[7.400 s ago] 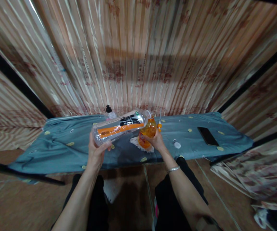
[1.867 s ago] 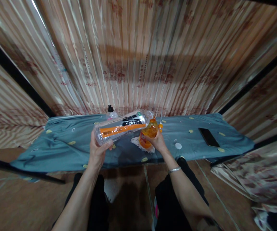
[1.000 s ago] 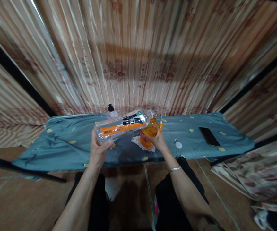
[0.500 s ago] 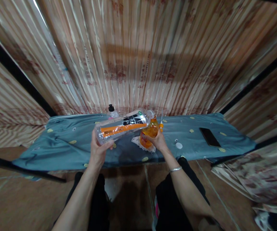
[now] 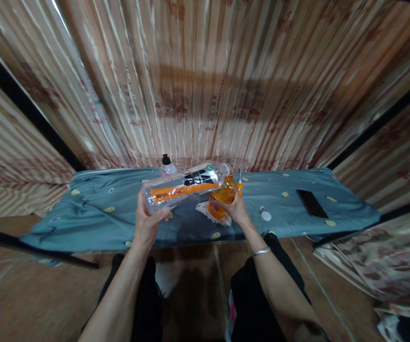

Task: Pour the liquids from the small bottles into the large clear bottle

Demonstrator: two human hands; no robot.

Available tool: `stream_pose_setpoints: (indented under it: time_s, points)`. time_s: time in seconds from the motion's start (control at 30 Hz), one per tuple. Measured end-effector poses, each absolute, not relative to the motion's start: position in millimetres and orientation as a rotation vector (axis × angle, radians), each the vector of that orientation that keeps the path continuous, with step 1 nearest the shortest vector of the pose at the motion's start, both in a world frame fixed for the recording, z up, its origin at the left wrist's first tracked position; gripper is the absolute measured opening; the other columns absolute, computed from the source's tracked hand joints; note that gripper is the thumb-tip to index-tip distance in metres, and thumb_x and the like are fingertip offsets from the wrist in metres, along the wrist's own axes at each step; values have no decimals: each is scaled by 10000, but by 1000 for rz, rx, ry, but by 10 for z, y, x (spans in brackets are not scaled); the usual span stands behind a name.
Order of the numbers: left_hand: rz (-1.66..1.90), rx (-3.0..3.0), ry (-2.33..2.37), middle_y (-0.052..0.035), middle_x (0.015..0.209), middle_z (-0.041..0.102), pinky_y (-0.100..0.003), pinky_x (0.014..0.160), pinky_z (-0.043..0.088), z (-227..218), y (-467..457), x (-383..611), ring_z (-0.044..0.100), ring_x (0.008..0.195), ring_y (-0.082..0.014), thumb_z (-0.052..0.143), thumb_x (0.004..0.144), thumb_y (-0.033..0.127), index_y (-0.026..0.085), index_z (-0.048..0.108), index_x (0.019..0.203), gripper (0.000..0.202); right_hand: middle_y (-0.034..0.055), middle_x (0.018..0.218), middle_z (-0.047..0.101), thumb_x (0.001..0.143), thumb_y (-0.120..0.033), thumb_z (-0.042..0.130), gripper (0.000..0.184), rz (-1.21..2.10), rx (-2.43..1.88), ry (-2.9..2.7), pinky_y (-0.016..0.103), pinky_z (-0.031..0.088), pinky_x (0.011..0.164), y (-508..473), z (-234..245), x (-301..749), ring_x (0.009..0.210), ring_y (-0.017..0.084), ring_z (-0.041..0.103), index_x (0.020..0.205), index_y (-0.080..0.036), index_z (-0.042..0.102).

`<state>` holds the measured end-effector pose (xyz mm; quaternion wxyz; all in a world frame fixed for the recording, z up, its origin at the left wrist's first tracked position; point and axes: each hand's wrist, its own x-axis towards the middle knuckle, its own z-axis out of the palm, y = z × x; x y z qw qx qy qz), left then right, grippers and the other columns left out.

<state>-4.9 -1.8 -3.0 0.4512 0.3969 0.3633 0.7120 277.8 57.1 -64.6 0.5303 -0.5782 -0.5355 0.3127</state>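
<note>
My left hand [image 5: 147, 224] grips the bottom end of a large clear bottle [image 5: 183, 186] with an orange and black label. The bottle lies almost level, its open neck tipped over the mouth of a small orange bottle [image 5: 222, 195]. My right hand [image 5: 236, 211] is closed round that orange bottle, which stands on a white cloth [image 5: 205, 211] on a table under a blue-grey sheet [image 5: 94, 213]. A white cap [image 5: 266, 216] lies on the sheet to the right of my right hand.
A small bottle with a black cap [image 5: 168, 164] stands at the back of the table. A black phone [image 5: 311, 203] lies at the right end. Striped curtains [image 5: 197, 80] hang behind and at both sides. My knees are under the table's front edge.
Hardly anything has changed: both hands keep the same hold, and the large bottle stays tipped over the orange one. The view has shifted slightly.
</note>
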Motion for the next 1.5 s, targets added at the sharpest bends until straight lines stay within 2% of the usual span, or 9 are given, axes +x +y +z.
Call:
stream_pose_setpoints:
  time_s: [0.77,0.97,1.37,1.5]
  points:
    - [1762,972,887,-39,1018,728,-210,443,427,-23,-28,-52,613,636,-136,1029,494,297,266,669,1224,814,137,1234,813,583,-507,963,764,756,-1358,-1291,555,589,1072,576,-663,2781,1174,376,769,1223,-231,649]
    - [1746,989,904,-51,1045,723,-212,468,424,-16,-28,-54,617,681,-146,1010,504,297,258,675,1242,812,138,1202,821,563,-540,963,784,744,-1368,-1297,523,609,1028,581,-661,2794,1142,372,774,1209,-229,649]
    - [1730,967,921,-44,1036,717,-227,489,423,11,-28,-41,614,686,-148,1000,484,276,269,665,1332,912,129,1239,809,578,-506,958,785,741,-1367,-1321,523,594,1055,611,-683,2818,1162,356,763,1238,-224,638]
    - [1743,964,901,-53,1060,732,-213,476,412,9,-21,-37,623,690,-146,995,484,260,261,684,1258,834,129,1224,815,572,-501,966,769,720,-1403,-1314,534,599,1041,609,-685,2820,1146,366,767,1218,-228,649]
